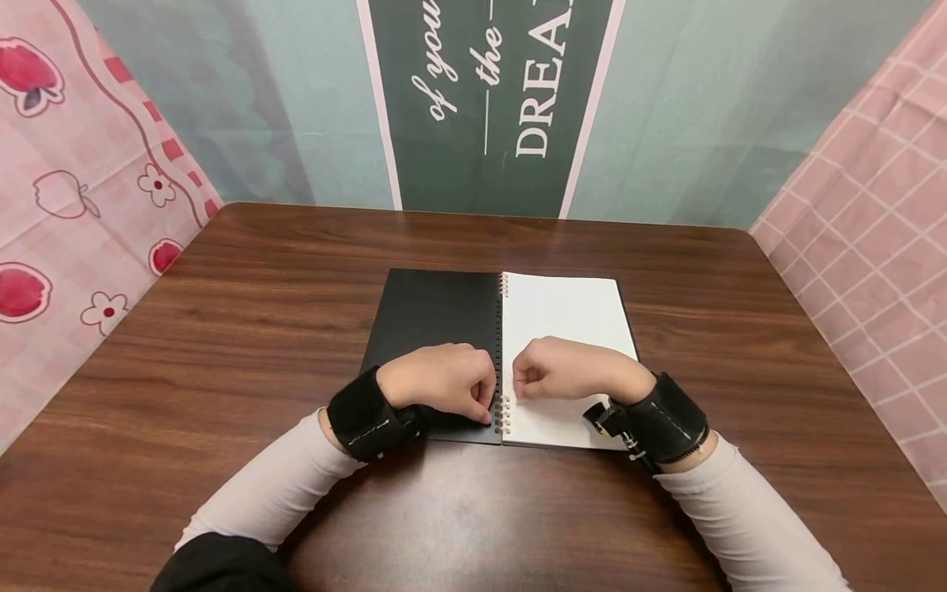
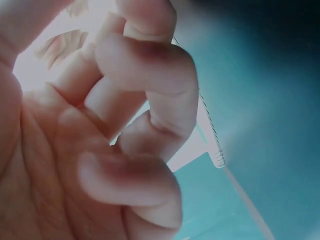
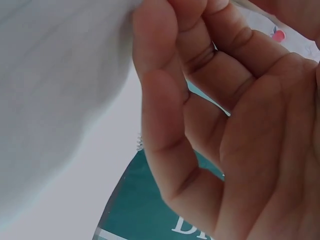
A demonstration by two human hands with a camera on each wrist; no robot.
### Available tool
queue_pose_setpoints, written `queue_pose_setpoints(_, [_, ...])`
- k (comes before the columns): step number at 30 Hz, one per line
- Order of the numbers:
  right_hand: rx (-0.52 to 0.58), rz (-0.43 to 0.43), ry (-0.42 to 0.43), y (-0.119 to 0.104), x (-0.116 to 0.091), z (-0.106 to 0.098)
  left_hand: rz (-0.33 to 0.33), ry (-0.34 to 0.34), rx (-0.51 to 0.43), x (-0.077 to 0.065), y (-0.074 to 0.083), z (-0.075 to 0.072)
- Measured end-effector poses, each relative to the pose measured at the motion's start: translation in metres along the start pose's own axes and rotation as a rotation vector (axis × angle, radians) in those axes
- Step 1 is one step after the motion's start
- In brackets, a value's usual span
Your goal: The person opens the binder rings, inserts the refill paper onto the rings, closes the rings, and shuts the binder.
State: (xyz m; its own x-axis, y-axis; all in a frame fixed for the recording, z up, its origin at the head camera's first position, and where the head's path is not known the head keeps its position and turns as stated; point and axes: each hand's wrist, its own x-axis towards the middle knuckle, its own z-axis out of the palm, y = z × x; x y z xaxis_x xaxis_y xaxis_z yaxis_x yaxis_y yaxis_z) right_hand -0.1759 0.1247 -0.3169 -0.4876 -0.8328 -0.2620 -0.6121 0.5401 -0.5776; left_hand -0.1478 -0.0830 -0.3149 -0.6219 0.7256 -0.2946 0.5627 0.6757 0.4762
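Note:
A spiral-bound notebook lies open on the table, its black cover [image 1: 444, 308] to the left and a blank white page [image 1: 564, 306] to the right. Over the black side is my left hand [image 1: 444, 378], fingers loosely curled, thumb near the spiral binding [image 1: 501, 345]. My right hand [image 1: 570, 368] is over the white page, its fingers bent too. Both wrist views show curled fingers with nothing between them and the palm. Whether either hand touches the paper is hard to tell.
The brown wooden table [image 1: 222, 353] extends around the notebook. A green wall cloth with lettering [image 1: 488, 107] hangs behind it. Pink patterned cloth [image 1: 81, 205] hangs at the left, and pink checked cloth [image 1: 880, 247] at the right. Black straps circle both wrists.

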Motion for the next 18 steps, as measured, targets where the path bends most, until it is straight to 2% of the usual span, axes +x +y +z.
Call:
queue_pose_setpoints(9, [0.012, 0.007, -0.051, -0.005, -0.005, 0.002, 0.011, -0.009, 0.013, 0.0, 0.005, 0.002])
queue_pose_setpoints(18, [-0.019, -0.01, -0.051, -0.007, -0.005, 0.009, 0.033, 0.009, 0.027, 0.002, 0.005, 0.007])
